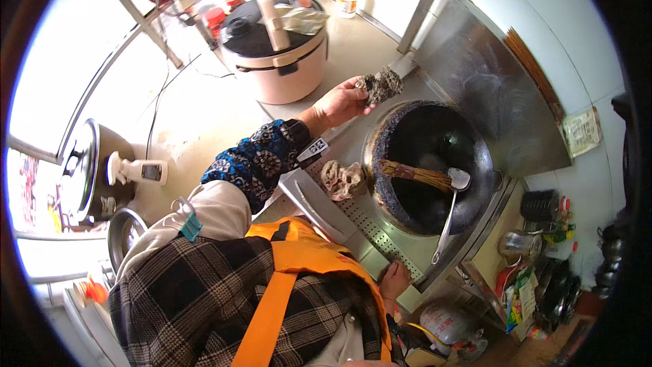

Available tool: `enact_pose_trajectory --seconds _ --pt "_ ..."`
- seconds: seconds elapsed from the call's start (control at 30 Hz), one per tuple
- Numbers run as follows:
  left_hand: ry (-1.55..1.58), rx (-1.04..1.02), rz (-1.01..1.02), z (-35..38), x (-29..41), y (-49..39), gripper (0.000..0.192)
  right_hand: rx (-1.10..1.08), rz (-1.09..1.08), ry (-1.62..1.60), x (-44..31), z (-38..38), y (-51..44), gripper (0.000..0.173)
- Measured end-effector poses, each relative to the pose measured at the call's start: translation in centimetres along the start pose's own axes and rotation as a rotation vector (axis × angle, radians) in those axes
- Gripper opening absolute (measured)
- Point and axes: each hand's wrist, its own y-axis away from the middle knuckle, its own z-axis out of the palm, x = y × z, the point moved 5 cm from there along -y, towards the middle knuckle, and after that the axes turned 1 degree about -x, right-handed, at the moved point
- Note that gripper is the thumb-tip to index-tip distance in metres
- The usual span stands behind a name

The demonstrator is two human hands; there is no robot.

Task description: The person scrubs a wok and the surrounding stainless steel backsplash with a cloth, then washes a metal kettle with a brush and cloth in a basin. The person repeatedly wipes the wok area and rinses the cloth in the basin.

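My left hand [342, 102] reaches over the stove's left side, gripping a clump of dirty steel wool [383, 84]. To its right, a large blackened wok [407, 137] sits in the steel stove top [379, 216]. Across the wok lie a bamboo wok brush [417, 174] and a metal wok spatula [447, 221], its handle extending over the near rim. A crumpled, stained rag [342, 180] rests beside the wok on the perforated strip. My right hand [396, 280] is low at the stove's front edge with fingers curled; whether it grips the edge is unclear.
A pink electric pressure cooker [285, 76] stands on the counter beyond my left arm. A spray bottle [140, 171] and a lidded pot [109, 173] are farther left. A steel splash panel [489, 92] rises behind the wok. Below right sits a gas cylinder [448, 326].
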Motion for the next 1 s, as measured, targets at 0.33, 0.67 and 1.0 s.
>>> enact_pose_trajectory --seconds 0.33,0.67,1.0 --pt "-0.652 0.429 0.102 -9.6 -3.8 -22.7 0.032 0.026 0.088 0.092 -0.7 0.6 0.5 0.033" --pt "-1.629 0.356 0.086 -10.5 -9.8 -34.7 0.029 -0.036 0.094 0.188 -1.2 1.0 0.9 0.033" --pt "-1.434 -0.448 -0.334 -9.5 -19.8 -40.2 0.03 -0.096 0.107 0.102 -1.4 1.3 0.6 0.03"
